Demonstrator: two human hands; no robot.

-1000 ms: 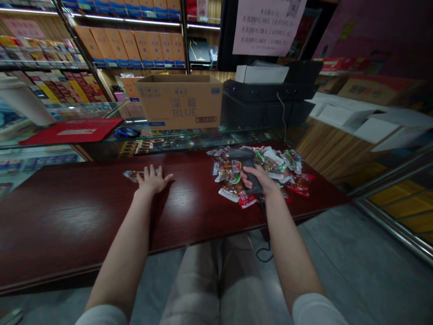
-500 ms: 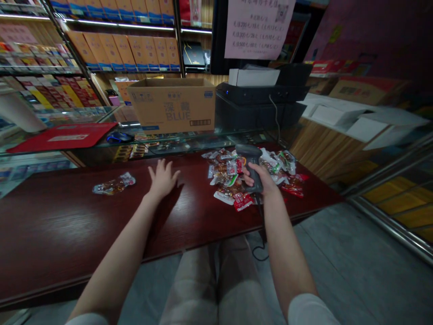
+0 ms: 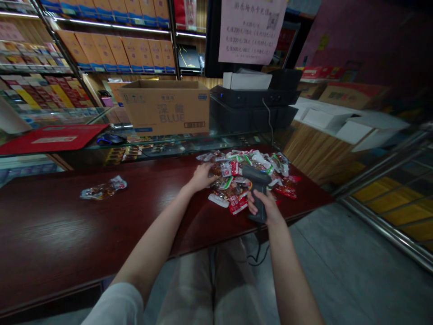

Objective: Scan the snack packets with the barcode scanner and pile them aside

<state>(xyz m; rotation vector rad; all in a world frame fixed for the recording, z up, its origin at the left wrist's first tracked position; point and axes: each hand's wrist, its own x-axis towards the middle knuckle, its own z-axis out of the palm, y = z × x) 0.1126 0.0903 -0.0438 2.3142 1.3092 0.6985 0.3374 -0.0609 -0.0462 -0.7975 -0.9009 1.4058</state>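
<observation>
Left hand at the pile's left edge, right hand gripping a scanner, both around mid-frame.
I've got the left arm running diagonally up from lower left, its left hand [image 3: 201, 177] palm down, fingers partly bent at the left end of a red-and-white-labelled packet [image 3: 230, 169]; can't tell from my feed if they're closed on it. Right forearm comes up from lower right, leaning slightly left; its right hand [image 3: 270, 208] is wrapped round the handle of the dark scanner [image 3: 257, 177], handle down, head against the backdrop of the packet pile [image 3: 262, 159], right of centre. One lone packet [image 3: 104, 188] lies at left on the dark red table [image 3: 67, 234], well apart from both hands.
</observation>
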